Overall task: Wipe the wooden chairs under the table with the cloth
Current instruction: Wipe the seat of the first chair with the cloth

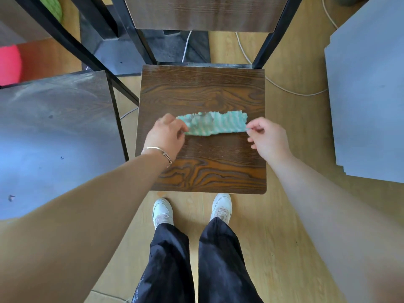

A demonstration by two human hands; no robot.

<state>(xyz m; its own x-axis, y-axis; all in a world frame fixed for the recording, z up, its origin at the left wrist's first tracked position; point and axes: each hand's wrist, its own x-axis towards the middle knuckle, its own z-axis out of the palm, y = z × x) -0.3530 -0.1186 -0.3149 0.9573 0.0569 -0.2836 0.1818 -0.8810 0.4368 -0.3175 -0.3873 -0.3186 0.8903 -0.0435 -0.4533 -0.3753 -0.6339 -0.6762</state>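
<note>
A wooden chair with a dark grained seat [203,171] and black metal frame stands in front of me, its backrest [205,14] at the top. A green-and-white striped cloth [215,124] is stretched sideways just above the seat's middle. My left hand [166,134] pinches the cloth's left end, and my right hand [267,136] pinches its right corner between thumb and forefinger.
A second chair seat [54,132], dusty and glaring, stands close on the left. A grey board [367,95] lies on the right. White cables [282,86] run over the wood floor behind the chair. My feet in white shoes [162,212] stand at the seat's front edge.
</note>
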